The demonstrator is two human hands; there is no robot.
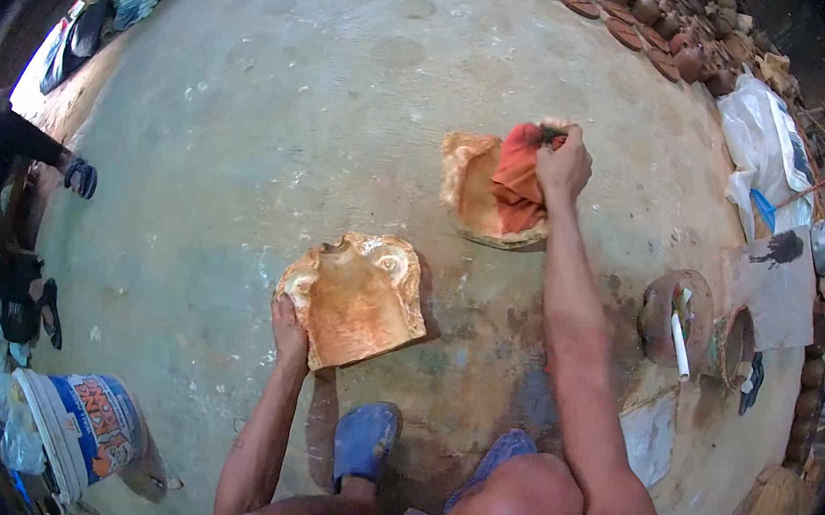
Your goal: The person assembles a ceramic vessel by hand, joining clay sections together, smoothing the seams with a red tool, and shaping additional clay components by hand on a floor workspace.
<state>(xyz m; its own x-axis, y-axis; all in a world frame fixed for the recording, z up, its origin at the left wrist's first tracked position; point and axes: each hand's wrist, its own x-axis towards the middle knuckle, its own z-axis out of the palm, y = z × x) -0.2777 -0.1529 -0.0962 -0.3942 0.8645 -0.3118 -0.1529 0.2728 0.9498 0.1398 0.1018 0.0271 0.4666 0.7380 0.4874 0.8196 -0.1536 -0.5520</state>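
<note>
My left hand point(290, 331) grips the left edge of a hollow, tan mould half point(359, 304), tilted up a little before my feet. Its inside is smooth and orange-stained, with curled relief shapes near the far rim. Farther off to the right, a second mould half point(473, 175) of similar make lies on the floor. Over its right part, my right hand point(565, 165) clutches a bunched red-orange cloth point(518, 180), which hangs into the hollow. Something dark shows at the top of the cloth by my fingers; I cannot make out what.
A white and blue bucket point(83, 429) stands at lower left. To the right sit a round bowl point(663, 314) with a white tube point(679, 346) and a plastic sheet point(754, 143). Clay discs point(625, 34) and pots line the far right. Another person's feet point(81, 178) show at left.
</note>
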